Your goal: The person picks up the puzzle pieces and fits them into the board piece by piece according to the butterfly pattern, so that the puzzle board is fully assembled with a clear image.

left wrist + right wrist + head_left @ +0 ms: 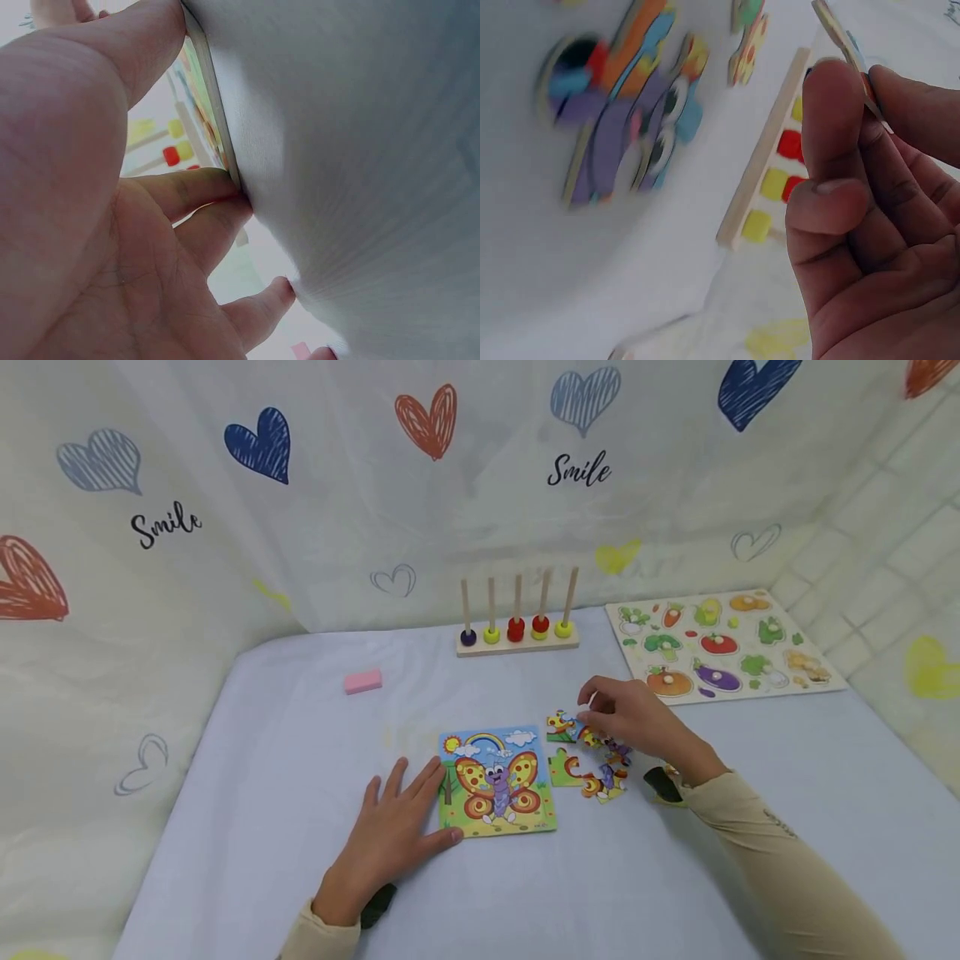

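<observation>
A square butterfly puzzle board [498,781] lies flat on the white tabletop. My left hand [390,827] rests at its left side with fingers spread, the thumb and index finger touching its edge; the left wrist view shows the board's thin edge [217,105] between them. To the right of the board, my right hand [637,718] pinches a thin jigsaw piece [843,39] between thumb and fingers, seen edge-on in the right wrist view. Below that hand lie several loose jigsaw pieces [606,781] with parts of a butterfly printed on them, some partly hidden by the hand.
A wooden peg stand [517,645] with coloured beads stands at the back. Behind my right hand is a vegetable puzzle board [720,668]. A pink block [363,682] lies at the back left. The white curtain [480,510] rises behind the table.
</observation>
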A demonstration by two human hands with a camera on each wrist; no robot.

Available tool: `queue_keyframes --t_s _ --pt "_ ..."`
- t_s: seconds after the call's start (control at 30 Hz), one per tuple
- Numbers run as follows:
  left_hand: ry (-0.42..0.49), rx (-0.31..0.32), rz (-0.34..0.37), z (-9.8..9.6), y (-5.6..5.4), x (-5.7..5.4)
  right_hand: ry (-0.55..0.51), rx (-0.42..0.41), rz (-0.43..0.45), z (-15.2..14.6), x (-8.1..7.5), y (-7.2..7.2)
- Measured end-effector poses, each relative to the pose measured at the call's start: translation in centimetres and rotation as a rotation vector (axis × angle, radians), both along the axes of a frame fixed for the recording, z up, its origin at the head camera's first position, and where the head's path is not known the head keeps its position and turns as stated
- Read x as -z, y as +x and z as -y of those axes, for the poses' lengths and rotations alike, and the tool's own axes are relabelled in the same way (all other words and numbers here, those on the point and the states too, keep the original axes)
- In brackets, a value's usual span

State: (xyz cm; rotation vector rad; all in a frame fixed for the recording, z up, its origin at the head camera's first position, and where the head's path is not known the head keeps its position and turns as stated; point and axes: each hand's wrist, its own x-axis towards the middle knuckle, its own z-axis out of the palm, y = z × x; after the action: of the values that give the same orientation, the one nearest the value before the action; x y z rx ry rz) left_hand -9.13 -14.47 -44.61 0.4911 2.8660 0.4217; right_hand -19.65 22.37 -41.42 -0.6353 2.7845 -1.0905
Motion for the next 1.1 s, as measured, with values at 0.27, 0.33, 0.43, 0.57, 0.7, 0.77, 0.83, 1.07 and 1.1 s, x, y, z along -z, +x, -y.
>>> queue_keyframes --t_s 0.27,0.33,0.43,0.57,0.7,0.77,0.83,1.07,1.1 --pt "-0.006 0.017 -0.029 -0.2 0.0 0.0 -0.063 -0.04 0.076 2.7 0.3 0.0" --pt "-0.014 0.014 -0.025 -0.2 0.0 0.0 -0.073 -0.05 0.092 3.5 0.5 -0.1" --pt "-0.016 0.01 -0.019 -0.1 0.0 0.0 -0.072 -0.063 0.094 4.6 0.9 -0.3" --pt "-0.014 0.008 -0.022 -0.1 0.0 -0.1 -0.067 -0.083 0.102 5.9 1.2 -0.6" --pt "-0.018 0.006 -0.018 0.0 0.0 -0.1 -0.061 -0.089 0.147 6.8 1.5 -0.6" --pt "-0.021 0.006 -0.015 0.0 0.0 0.0 -0.05 -0.084 0.163 7.2 1.7 -0.5" --pt "-0.021 0.006 -0.013 0.0 0.1 0.0 -0.042 -0.083 0.171 7.6 1.9 -0.5" --pt "-0.02 0.007 -0.02 0.0 0.0 -0.1 0.0 -0.074 0.157 8.6 1.9 -0.4" --pt "-0.019 0.006 -0.02 0.1 0.0 -0.1 0.01 -0.065 0.153 8.7 2.0 -0.4"
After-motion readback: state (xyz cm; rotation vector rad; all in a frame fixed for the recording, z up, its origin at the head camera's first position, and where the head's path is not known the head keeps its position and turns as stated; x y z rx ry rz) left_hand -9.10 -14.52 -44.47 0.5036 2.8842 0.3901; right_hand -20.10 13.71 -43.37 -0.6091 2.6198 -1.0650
